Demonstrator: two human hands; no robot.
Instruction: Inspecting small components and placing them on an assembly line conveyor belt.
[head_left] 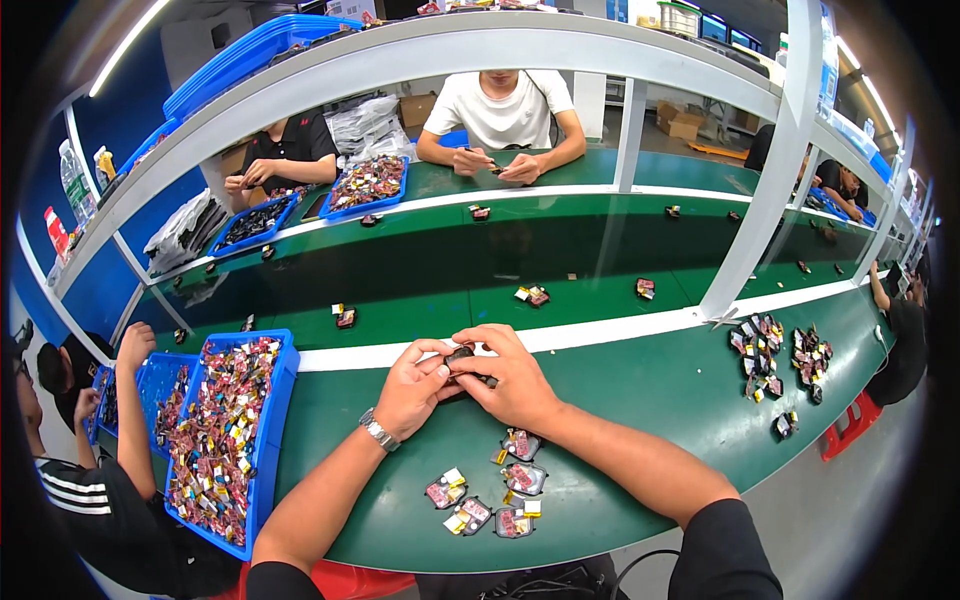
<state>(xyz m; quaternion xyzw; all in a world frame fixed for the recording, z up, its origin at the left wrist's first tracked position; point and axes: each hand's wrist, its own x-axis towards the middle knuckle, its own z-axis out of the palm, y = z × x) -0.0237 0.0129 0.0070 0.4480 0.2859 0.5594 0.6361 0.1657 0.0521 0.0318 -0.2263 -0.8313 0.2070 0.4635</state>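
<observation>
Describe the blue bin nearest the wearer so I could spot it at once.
Start at the green workbench under both hands. Off its left end sits a long blue tray, left of the left hand. Unlike the smaller blue trays across the belt, it is heaped with small red, yellow and white parts.

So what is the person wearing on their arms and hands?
Both forearms are bare, with short black sleeves ending at the upper arms. The left hand has a silvery metal wristwatch on its wrist. The right hand wears nothing: no glove, ring or band shows. No gloves on either hand.
</observation>
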